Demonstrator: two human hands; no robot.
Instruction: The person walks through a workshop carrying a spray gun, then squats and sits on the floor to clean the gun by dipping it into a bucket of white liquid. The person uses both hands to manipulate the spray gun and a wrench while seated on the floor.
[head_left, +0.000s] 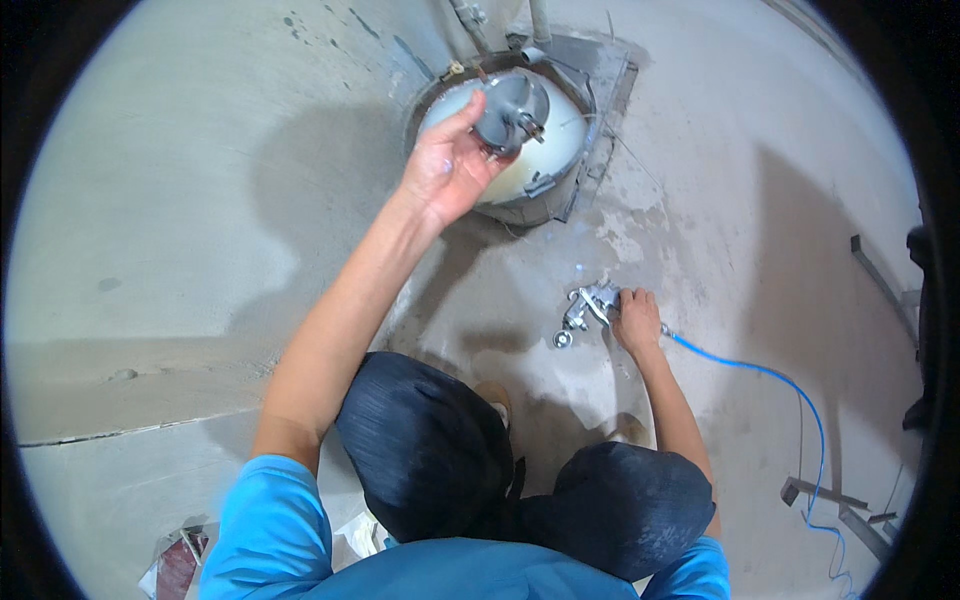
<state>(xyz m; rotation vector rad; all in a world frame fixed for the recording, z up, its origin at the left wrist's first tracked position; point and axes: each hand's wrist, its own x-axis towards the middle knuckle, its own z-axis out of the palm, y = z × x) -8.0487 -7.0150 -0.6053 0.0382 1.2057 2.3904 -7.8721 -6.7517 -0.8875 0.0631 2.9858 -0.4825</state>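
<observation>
Person is squatting on the grey concrete floor (180, 200), both knees in dark trousers, blue sleeves at the bottom of the view.

Left hand (447, 165) is raised out in front, fingers curled around the edge of a round grey metal cup with a small fitting on its face (512, 108). Grip is closed on the cup rim, thumb side toward the person. Cup is held up over a round bucket with a pale, milky-white inside (545, 160), which sits on the floor against a dark metal frame (610, 100). Can't tell if the cup touches the bucket or just hangs above it.

Right hand (637, 320) is low, near the floor just ahead of the right knee. It's wrapped around the handle of a shiny silver metal spray gun (588, 308); fingers closed on it, gun body and nozzle end stick out to the person's left of the hand. A thin blue air hose (770, 375) leaves the hand on the other side and curves away along the floor to the right, then down toward the lower edge.

Grey angle brackets (830, 495) lie on the floor near the hose's far run. Crumpled white and red packaging (185, 560) sits by the left elbow at bottom left.
</observation>
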